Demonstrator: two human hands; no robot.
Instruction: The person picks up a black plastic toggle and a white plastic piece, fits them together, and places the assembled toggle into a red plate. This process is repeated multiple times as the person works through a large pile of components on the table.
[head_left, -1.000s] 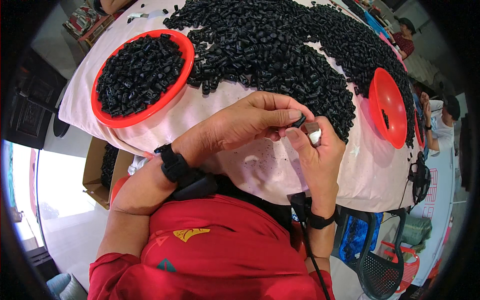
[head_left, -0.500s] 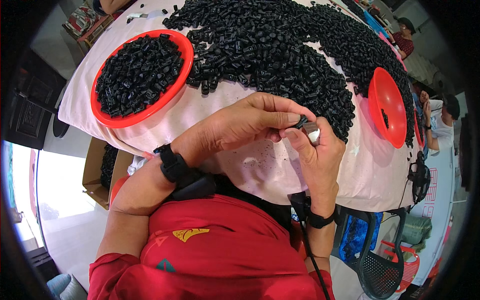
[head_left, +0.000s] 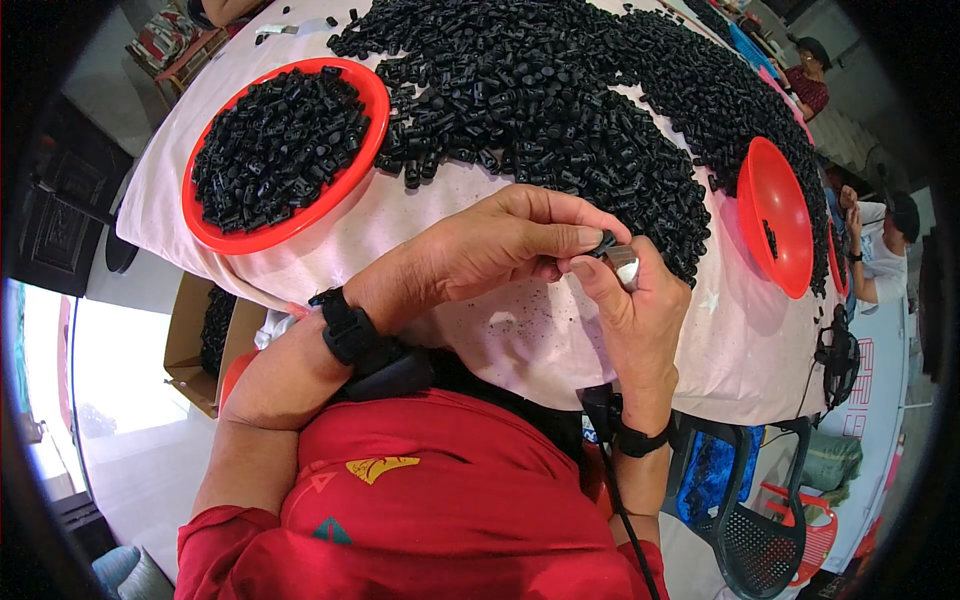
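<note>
1. Left hand [head_left: 500,255], centre of frame: thumb and forefinger tips pinched shut on a small black plastic piece [head_left: 604,241]. Remaining fingers curled in beneath.
2. Right hand [head_left: 635,310], just right of centre: fingers closed around a small silvery metal piece [head_left: 624,265], thumb pressed up beside it. The black piece sits touching the top of the metal piece, right where the two hands meet.
3. Both wrists carry black bands; a black cable runs down from the right wrist toward the lower edge.
4. Hands are held above the near edge of a table covered in pale cloth [head_left: 520,330], with fine dark specks on the cloth beneath them.
5. Above the hands, upper centre: a large heap of black plastic parts [head_left: 560,110] spread across the cloth.
6. Upper left: a red round tray [head_left: 375,110] filled with the same black parts.
7. Right of frame: a second red tray [head_left: 775,215], nearly bare.
8. Lower frame: red shirt of the person.
9. Far upper right: other people seated at the table's far side.
</note>
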